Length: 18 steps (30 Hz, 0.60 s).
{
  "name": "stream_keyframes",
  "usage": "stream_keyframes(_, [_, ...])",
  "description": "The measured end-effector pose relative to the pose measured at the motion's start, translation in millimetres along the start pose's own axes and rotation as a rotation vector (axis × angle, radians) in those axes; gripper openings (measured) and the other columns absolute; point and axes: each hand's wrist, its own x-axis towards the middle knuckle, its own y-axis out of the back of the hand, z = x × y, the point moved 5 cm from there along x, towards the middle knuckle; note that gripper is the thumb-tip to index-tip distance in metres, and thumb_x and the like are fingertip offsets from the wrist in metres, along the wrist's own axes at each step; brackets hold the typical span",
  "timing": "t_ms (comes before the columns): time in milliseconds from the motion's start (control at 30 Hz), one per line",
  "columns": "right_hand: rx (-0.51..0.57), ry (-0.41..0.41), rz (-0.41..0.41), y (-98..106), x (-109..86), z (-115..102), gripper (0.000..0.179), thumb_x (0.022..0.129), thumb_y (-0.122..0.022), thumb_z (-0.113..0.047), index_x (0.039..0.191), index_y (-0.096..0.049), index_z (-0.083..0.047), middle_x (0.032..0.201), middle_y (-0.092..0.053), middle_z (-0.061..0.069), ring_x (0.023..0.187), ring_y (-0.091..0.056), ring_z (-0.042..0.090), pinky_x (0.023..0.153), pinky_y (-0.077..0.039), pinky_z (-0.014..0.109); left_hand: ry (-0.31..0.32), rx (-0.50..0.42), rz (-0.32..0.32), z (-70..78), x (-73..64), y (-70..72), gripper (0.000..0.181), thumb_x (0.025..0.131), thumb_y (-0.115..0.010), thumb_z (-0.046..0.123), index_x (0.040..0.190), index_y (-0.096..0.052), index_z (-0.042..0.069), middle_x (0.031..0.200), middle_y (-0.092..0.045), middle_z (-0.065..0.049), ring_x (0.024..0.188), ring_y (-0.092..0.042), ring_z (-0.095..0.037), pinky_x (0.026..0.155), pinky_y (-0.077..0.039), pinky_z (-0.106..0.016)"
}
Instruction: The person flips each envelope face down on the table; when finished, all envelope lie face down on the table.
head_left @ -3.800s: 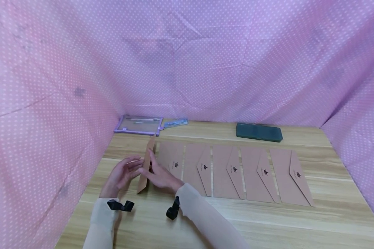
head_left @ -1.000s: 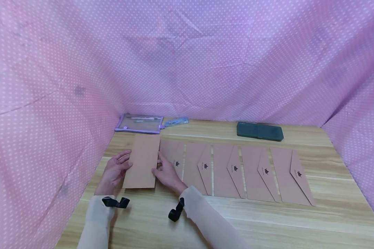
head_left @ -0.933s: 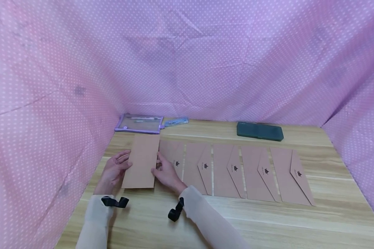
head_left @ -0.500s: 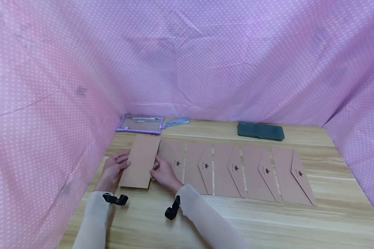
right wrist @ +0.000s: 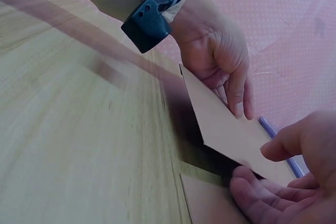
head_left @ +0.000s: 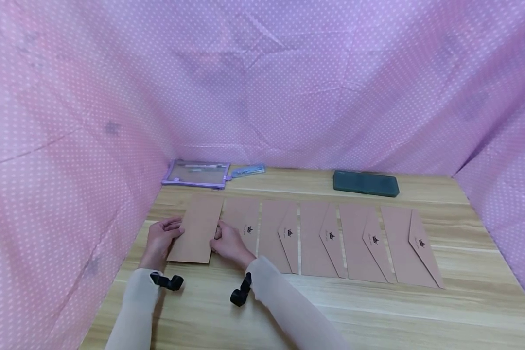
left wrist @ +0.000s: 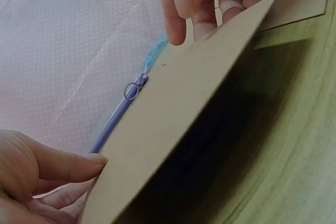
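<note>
A brown kraft envelope (head_left: 195,231), plain side up, is held between both hands at the left end of a row of envelopes. My left hand (head_left: 160,239) grips its left edge, thumb (left wrist: 89,165) on the upper face and the other fingers below. At the right edge my right hand (head_left: 232,243) pinches it, the thumb on top and fingertips partly under it. In the right wrist view, the near edge of the envelope (right wrist: 226,129) is raised over the wooden table, with a dark shadow beneath.
Several matching envelopes (head_left: 315,238) lie side by side to the right, their flaps printed with crowns. Behind are a purple-edged mesh zip pouch (head_left: 224,183) with pens, a small light-blue item (head_left: 248,170) and a dark green case (head_left: 365,183). Pink dotted cloth (head_left: 262,97) surrounds the table.
Earlier the envelope stood edge-on between my hands. It has since turned plain face up and come lower, tilting nearer the table, with both hands still at its edges.
</note>
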Motion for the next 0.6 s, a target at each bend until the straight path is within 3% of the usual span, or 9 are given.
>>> stream_keyframes(167, [-0.010,-0.030,-0.017,-2.0,-0.5,-0.4,0.074,0.085,-0.065,-0.004,0.152,-0.034,0.004,0.097,-0.067,0.004,0.067,-0.061,0.004,0.065,-0.047,0.016,0.023,0.023,0.008,3.7,-3.0,0.2,0.053,0.092,-0.057,-0.007,0.143,-0.043,-0.011,0.080,-0.065,0.022,0.078,-0.061,0.009,0.072,-0.052,-0.008])
stream_keyframes(367, [-0.034,-0.048,-0.031,-4.4,-2.4,0.2,0.072,0.087,-0.066,-0.008,0.152,-0.036,0.002,0.104,-0.067,0.003,0.067,-0.060,0.003,0.065,-0.046,0.016,0.021,0.190,0.037,11.2,-6.9,1.3,0.049,0.097,-0.054,0.008,0.143,-0.046,-0.008,0.084,-0.064,0.020,0.077,-0.056,0.009,0.070,-0.049,-0.010])
stream_keyframes(500, [-0.046,-0.050,-0.045,-5.1,-3.1,0.7,0.071,0.088,-0.066,-0.010,0.151,-0.037,0.002,0.105,-0.066,0.002,0.069,-0.057,0.003,0.067,-0.045,0.017,0.008,0.321,0.009,17.0,-9.5,-1.1,0.054,0.099,-0.054,0.016,0.147,-0.041,-0.005,0.112,-0.068,-0.004,0.094,-0.059,-0.002,0.080,-0.048,-0.012])
stream_keyframes(600, [-0.056,-0.039,-0.045,-5.0,-3.4,0.1,0.071,0.087,-0.067,-0.010,0.150,-0.038,0.004,0.103,-0.065,0.001,0.072,-0.056,0.002,0.070,-0.046,0.016,0.019,0.390,-0.032,20.3,-12.2,-3.7,0.059,0.101,-0.051,0.021,0.151,-0.035,-0.004,0.138,-0.056,-0.027,0.115,-0.059,-0.022,0.093,-0.049,-0.024])
